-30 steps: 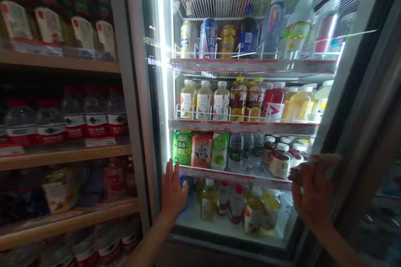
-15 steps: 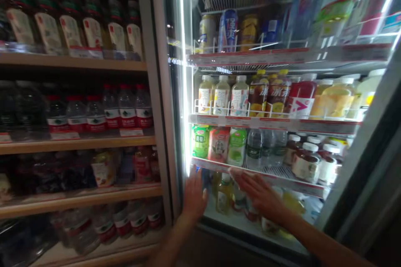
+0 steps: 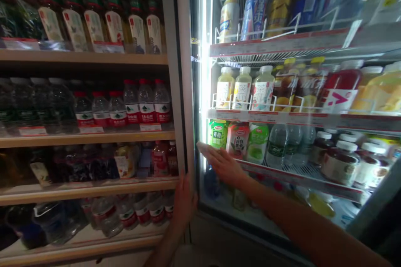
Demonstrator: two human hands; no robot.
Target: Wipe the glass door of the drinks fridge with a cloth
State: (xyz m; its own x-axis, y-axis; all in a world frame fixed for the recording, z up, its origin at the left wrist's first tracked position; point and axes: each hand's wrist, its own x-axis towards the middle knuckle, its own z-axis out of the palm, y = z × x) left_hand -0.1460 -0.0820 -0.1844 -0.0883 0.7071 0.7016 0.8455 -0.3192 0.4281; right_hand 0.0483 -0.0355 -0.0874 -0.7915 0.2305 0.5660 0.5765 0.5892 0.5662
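Observation:
My right hand [image 3: 224, 164] lies flat against the cooler's glass door [image 3: 216, 200], near its left edge. A small pale edge, apparently a white cloth [image 3: 203, 147], shows at its fingertips; most of it is hidden under the fingers. My left hand [image 3: 184, 198] is blurred, its fingers extended upward by the door frame [image 3: 184, 104] between cooler and open shelves. Nothing shows in it. Behind the glass near my right hand stand a green drink carton [image 3: 218, 133] and a red drink carton [image 3: 237, 138].
Open wooden shelves [image 3: 94, 137] with several rows of bottles stand at left. Inside the cooler, wire-fronted shelves [image 3: 282, 117] carry cans, tea bottles and juices. A bright vertical light strip [image 3: 204, 71] runs along the cooler's left side. A dark slanted frame [image 3: 376, 212] stands at lower right.
My right hand has moved left and slightly up across the glass, to the cooler's left edge. My left hand has shifted from the glass onto the frame side. The view has turned left.

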